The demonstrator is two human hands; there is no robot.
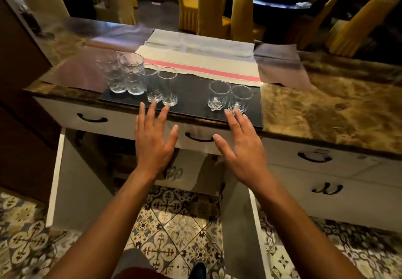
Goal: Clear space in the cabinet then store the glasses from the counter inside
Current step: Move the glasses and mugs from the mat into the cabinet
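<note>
Six glasses point(167, 86) stand on the dark mat point(191, 89) at frame centre, none stored yet. Below, the cabinet point(71, 183) stands open, some glassware inside. Left hand point(152, 141) and right hand point(241, 148) hover apart, fingers spread, empty, just beneath the glasses.

Bare forearms without sleeves, dark red trousers point(139, 274), a dark shoe point(198, 271).
</note>
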